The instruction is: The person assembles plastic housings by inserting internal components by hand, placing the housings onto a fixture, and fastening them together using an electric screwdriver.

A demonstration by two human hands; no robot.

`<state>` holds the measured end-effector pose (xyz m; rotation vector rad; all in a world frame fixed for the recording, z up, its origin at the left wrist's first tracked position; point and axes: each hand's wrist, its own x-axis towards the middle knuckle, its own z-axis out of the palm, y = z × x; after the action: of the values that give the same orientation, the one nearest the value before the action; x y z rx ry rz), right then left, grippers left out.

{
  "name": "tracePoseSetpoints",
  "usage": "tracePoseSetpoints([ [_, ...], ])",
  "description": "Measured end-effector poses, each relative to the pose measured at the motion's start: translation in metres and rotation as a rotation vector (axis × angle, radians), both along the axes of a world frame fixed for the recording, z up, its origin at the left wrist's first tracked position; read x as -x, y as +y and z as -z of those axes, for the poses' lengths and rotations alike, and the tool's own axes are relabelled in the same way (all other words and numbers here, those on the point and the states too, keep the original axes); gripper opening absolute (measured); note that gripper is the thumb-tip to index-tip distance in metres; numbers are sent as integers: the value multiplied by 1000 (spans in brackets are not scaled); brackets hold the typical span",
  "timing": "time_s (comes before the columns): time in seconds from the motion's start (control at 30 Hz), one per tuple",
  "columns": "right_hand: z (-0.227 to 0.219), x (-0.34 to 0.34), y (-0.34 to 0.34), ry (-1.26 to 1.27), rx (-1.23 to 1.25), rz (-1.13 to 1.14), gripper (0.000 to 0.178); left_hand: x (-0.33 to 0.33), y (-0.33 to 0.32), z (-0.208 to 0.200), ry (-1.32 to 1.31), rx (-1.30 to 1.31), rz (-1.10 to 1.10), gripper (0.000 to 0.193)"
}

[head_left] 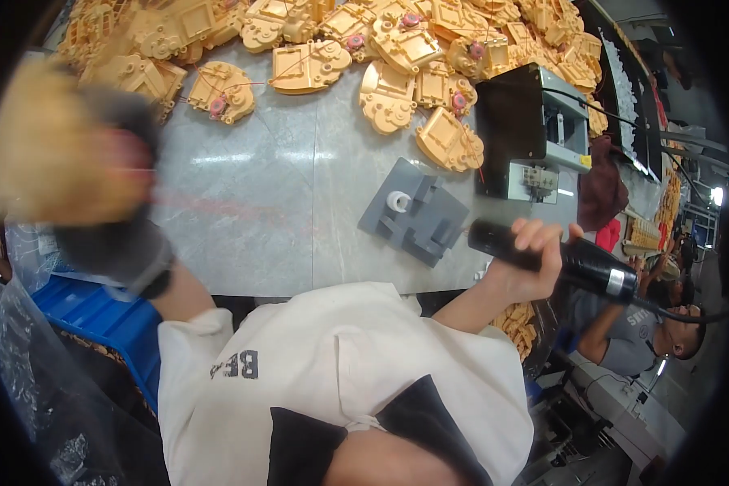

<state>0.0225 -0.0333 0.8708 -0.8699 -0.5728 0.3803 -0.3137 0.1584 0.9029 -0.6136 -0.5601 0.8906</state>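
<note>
Over the left side of the table, my left hand [109, 243], in a dark grey glove, is raised and smeared by motion. It grips a yellow-orange plastic housing [44, 146] with a reddish part and a red wire; detail is lost in the blur. At the right, the bare fingers of my right hand [535, 263] are wrapped round a black electric screwdriver [595, 271], whose cord trails off to the right. Just left of the screwdriver's tip, a grey fixture block [417, 212] with a white round peg lies on the table.
Many similar yellow-orange housings [308, 66] are heaped along the table's far side. A grey box-shaped machine [535, 113] stands at the right, with a dark red cloth [603, 182] beyond it. A blue crate [105, 320] sits lower left. Another person [636, 336] works at far right.
</note>
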Motion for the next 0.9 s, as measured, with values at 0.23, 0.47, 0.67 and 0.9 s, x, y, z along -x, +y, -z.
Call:
tracePoseSetpoints([
  [0.23, -12, 10, 3, -26, -11, -64, 44, 11, 27, -39, 1060, -483, -552, 43],
  [0.47, -34, 3, -4, -38, 26, -88, 42, 48, 29, -11, 1770, -598, -784, 50],
  [0.67, -34, 3, -3, -130, 124, -50, 41, 79, 56, 21, 2336, -597, -1034, 56],
  [0.9, -17, 19, 4, -108, 185, -55, 41, 52, 69, 19, 2995, -550, -1170, 64],
])
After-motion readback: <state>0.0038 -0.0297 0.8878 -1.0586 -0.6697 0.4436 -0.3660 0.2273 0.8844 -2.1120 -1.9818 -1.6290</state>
